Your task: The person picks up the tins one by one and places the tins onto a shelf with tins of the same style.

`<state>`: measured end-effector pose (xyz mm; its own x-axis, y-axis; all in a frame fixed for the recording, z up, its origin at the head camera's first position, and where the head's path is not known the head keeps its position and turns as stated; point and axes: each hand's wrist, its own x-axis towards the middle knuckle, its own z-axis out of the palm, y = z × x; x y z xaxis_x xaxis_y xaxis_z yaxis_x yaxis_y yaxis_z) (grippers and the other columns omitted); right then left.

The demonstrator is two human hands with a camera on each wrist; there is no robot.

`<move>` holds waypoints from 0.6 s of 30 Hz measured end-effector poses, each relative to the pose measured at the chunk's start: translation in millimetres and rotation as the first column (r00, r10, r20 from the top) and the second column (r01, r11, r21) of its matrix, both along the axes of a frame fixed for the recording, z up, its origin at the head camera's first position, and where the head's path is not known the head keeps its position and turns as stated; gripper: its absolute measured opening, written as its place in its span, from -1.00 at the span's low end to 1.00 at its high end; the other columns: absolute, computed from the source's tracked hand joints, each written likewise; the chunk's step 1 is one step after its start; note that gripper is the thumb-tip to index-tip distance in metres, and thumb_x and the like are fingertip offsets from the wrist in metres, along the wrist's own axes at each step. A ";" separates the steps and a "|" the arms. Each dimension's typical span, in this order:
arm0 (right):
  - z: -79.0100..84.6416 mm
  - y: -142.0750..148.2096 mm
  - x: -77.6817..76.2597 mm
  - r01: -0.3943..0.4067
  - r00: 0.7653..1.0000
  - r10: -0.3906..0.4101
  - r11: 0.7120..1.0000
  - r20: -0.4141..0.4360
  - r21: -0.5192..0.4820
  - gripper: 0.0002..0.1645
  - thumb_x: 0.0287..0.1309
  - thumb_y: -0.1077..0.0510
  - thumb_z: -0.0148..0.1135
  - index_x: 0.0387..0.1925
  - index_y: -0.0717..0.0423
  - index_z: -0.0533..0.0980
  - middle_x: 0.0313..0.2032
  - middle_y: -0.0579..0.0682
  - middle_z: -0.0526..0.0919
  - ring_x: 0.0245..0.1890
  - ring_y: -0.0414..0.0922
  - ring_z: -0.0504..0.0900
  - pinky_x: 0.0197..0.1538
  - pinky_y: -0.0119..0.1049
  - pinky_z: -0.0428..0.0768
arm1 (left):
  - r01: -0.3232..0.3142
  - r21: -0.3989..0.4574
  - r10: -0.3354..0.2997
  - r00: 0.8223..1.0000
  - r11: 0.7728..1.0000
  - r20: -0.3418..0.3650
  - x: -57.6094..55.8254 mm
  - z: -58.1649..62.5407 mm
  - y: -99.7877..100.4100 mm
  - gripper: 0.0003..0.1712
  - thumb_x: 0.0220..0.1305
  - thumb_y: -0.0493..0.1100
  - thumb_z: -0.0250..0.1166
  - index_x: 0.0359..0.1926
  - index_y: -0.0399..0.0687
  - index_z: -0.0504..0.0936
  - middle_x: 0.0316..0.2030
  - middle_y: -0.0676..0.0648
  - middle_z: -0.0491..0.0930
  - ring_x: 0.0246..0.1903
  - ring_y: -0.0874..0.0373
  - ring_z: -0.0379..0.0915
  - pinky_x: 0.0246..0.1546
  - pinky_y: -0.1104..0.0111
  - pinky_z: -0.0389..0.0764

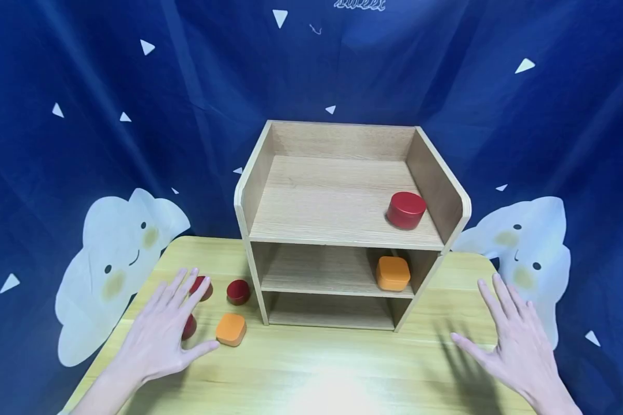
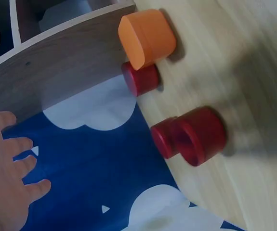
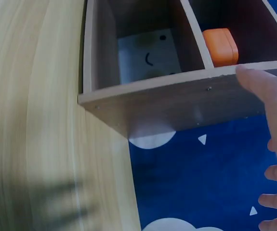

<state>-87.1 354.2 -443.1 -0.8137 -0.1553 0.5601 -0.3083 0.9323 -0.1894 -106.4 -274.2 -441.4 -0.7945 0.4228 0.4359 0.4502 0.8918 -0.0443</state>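
Note:
My left hand (image 1: 161, 334), fingers spread, hovers over the left side of the table and holds nothing. Under and beside it are an orange rounded-square tin (image 1: 231, 329) and red round tins (image 1: 238, 292), two of them partly covered by the hand in the head view. One red tin (image 2: 201, 134) shows a hollow side in the left wrist view. To the right of the wooden shelf (image 1: 327, 196), my right hand (image 1: 521, 343) is held out empty with straight fingers. A red round tin (image 1: 406, 210) stands on the top shelf's right side, and an orange tin (image 1: 393, 273) sits on the middle shelf.
The shelf unit stands at the back of the pale wooden table (image 1: 301, 357), with raised side walls round its top. A dark blue curtain (image 1: 342, 69) with clouds and triangles hangs behind and at both sides.

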 end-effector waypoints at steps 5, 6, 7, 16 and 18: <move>1.8 -10.5 2.5 -0.006 0.998 0.014 0.994 0.068 -0.107 0.38 -0.17 -0.24 0.65 0.66 -0.11 0.15 0.67 0.15 0.14 0.71 0.15 0.04 0.74 0.15 -0.09 | 0.049 -0.018 -0.049 0.999 0.999 0.002 -2.4 -7.5 1.8 0.32 0.00 0.62 0.36 0.61 -0.03 0.27 0.63 -0.18 0.22 0.70 -0.01 -0.08 0.68 0.46 -0.50; 2.4 -12.8 3.0 -0.006 0.997 0.017 0.992 0.078 -0.130 0.37 -0.15 -0.20 0.65 0.66 -0.13 0.15 0.66 0.15 0.14 0.70 0.15 0.05 0.74 0.13 -0.08 | 0.059 -0.018 -0.059 0.998 0.998 0.001 -2.8 -9.5 2.2 0.32 0.00 0.62 0.37 0.61 -0.04 0.28 0.61 -0.20 0.24 0.70 -0.01 -0.07 0.68 0.47 -0.48; 3.0 -15.1 3.6 -0.008 0.995 0.023 0.988 0.094 -0.155 0.36 -0.13 -0.17 0.65 0.66 -0.14 0.14 0.66 0.15 0.14 0.70 0.16 0.05 0.73 0.16 -0.08 | 0.068 -0.021 -0.068 0.998 0.998 0.005 -3.0 -11.6 2.6 0.32 0.00 0.62 0.36 0.60 -0.05 0.29 0.60 -0.21 0.26 0.71 0.01 -0.09 0.67 0.48 -0.48; 8.9 -39.0 3.5 0.059 0.981 0.012 0.933 0.194 -0.354 0.22 0.03 0.00 0.63 0.65 -0.30 0.16 0.61 0.10 0.28 0.59 -0.04 0.31 0.61 -0.06 0.33 | 0.096 -0.012 -0.095 0.995 0.995 0.034 -3.1 -38.4 9.7 0.31 -0.09 0.54 0.49 0.58 0.01 0.32 0.51 -0.23 0.42 0.46 -0.21 0.37 0.62 0.60 -0.48; 8.7 -46.0 0.9 0.056 0.987 0.011 0.914 0.162 -0.403 0.16 0.02 0.08 0.65 0.61 -0.24 0.25 0.53 0.12 0.43 0.46 -0.41 0.40 0.45 -0.57 0.38 | 0.101 -0.006 -0.101 0.994 0.995 0.033 -3.0 -44.9 11.9 0.28 -0.10 0.50 0.53 0.56 -0.01 0.36 0.48 -0.21 0.46 0.44 -0.21 0.40 0.68 0.51 -0.34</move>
